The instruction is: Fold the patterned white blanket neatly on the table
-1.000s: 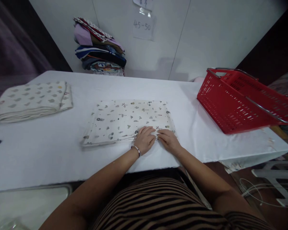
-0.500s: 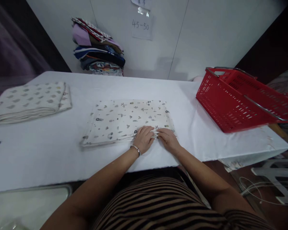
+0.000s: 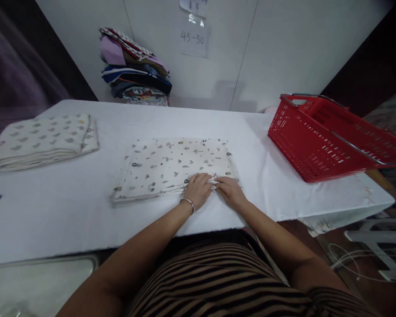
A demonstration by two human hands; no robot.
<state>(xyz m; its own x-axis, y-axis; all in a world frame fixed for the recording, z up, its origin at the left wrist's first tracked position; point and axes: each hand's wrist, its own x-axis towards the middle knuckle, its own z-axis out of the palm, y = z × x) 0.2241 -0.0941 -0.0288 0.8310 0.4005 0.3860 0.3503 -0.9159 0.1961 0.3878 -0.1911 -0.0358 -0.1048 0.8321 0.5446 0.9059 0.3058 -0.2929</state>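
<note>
A folded cream cloth with small printed figures lies in the middle of the white table. My left hand, a bracelet on its wrist, rests on the cloth's near right edge with its fingers curled onto the fabric. My right hand sits beside it, fingertips meeting the left hand's and pinching the same edge. Both hands grip the folded layers at that spot.
A second folded patterned cloth lies at the table's left. A red plastic basket stands at the right end. A stack of coloured fabrics leans on the back wall under a paper marked 45-50. White cables lie on the floor at right.
</note>
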